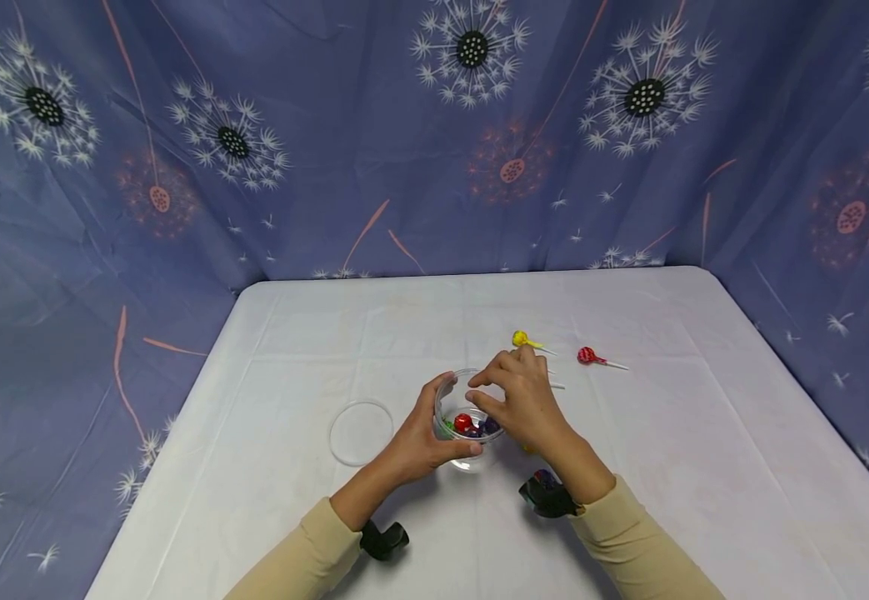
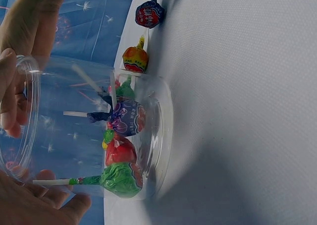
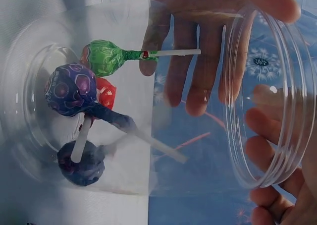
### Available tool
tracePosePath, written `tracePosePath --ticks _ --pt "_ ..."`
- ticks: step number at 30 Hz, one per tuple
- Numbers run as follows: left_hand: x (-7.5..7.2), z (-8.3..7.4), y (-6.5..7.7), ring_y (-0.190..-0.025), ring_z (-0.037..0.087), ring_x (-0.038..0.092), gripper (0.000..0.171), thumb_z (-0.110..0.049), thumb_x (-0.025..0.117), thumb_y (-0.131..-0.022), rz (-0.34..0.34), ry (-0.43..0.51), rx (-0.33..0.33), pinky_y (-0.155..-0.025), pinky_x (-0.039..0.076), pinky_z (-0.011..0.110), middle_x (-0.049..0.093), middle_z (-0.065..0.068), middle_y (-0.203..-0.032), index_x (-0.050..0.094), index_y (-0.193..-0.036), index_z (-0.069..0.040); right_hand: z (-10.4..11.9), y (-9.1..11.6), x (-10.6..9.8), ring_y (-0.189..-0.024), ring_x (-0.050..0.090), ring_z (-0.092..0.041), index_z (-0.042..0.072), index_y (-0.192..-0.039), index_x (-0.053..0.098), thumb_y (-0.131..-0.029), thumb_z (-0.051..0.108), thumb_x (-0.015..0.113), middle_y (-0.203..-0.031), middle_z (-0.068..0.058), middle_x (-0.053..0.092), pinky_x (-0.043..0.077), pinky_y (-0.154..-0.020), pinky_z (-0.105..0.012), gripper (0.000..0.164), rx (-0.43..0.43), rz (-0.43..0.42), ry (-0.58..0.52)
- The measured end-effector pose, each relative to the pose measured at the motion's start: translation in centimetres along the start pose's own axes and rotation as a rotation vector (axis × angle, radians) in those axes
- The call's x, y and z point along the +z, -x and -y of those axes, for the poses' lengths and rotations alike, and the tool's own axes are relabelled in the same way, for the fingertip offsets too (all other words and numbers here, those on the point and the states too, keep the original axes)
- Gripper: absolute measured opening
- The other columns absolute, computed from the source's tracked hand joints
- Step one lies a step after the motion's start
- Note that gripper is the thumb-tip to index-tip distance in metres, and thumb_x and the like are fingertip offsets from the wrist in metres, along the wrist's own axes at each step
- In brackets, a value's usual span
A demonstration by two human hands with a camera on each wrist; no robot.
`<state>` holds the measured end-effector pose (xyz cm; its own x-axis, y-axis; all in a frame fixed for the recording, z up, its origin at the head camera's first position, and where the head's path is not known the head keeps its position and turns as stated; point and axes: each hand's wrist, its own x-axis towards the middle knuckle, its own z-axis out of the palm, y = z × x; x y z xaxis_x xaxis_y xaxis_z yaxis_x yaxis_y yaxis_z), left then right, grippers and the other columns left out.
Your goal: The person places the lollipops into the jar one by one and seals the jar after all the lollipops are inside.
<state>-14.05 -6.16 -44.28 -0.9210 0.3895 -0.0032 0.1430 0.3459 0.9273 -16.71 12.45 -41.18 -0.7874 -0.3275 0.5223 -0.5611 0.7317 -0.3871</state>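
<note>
My left hand (image 1: 427, 437) grips a clear plastic jar (image 1: 467, 464) from its left side, thumb along the front and fingers behind. The jar is uncapped, its mouth tipped a little toward me. Inside lie several wrapped lollipops: a green one (image 2: 123, 179), a red one (image 2: 120, 150), a purple one (image 2: 130, 118) and a dark blue one (image 3: 81, 163), sticks pointing toward the mouth. Over the jar's mouth is my right hand (image 1: 524, 400), its fingers bent, thumb and forefinger apart with nothing between them. Its fingertips (image 3: 260, 148) appear right at the rim.
A clear round lid (image 1: 332, 427) lies left of the jar on the white table (image 1: 292, 333). Farther back right are a yellow lollipop (image 1: 521, 339) and a red lollipop (image 1: 588, 356). An orange-yellow lollipop (image 2: 135, 59) and a blue lollipop (image 2: 149, 13) lie beside the jar. A patterned curtain (image 1: 374, 150) surrounds the table.
</note>
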Motion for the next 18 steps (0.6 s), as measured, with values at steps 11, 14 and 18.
tracePosePath --ticks 11,14,18 --pt "0.2 0.0 0.0 -0.141 0.027 0.03 0.099 -0.039 0.081 -0.072 -0.012 -0.015 -0.007 -0.113 0.027 0.052 0.03 0.0 -0.153 0.018 -0.147 -0.027 -0.4 0.0 -1.5 -0.088 0.042 -0.017 0.012 -0.085 0.074 -0.075 0.019 0.08 -0.084 0.0 0.061 0.029 -0.081 -0.037 0.014 0.015 -0.133 -0.145" --pt "0.2 0.0 0.0 -0.14 0.028 0.031 0.098 -0.037 0.081 -0.072 -0.012 -0.011 -0.009 -0.113 0.027 0.052 0.031 0.001 -0.153 0.019 -0.147 -0.027 -0.7 0.1 -2.0 -0.088 0.041 -0.017 0.011 -0.086 0.074 -0.074 0.017 0.08 -0.086 -0.001 0.062 0.029 -0.081 -0.038 0.014 0.04 -0.16 -0.169" --pt "0.2 0.0 0.0 -0.14 0.03 0.03 0.096 -0.034 0.081 -0.073 -0.012 -0.004 -0.015 -0.113 0.026 0.054 0.03 0.003 -0.153 0.019 -0.147 -0.028 -1.5 0.2 -2.7 -0.089 0.042 -0.017 0.011 -0.086 0.074 -0.075 0.014 0.079 -0.086 -0.001 0.063 0.031 -0.08 -0.036 0.013 0.07 -0.184 -0.186"
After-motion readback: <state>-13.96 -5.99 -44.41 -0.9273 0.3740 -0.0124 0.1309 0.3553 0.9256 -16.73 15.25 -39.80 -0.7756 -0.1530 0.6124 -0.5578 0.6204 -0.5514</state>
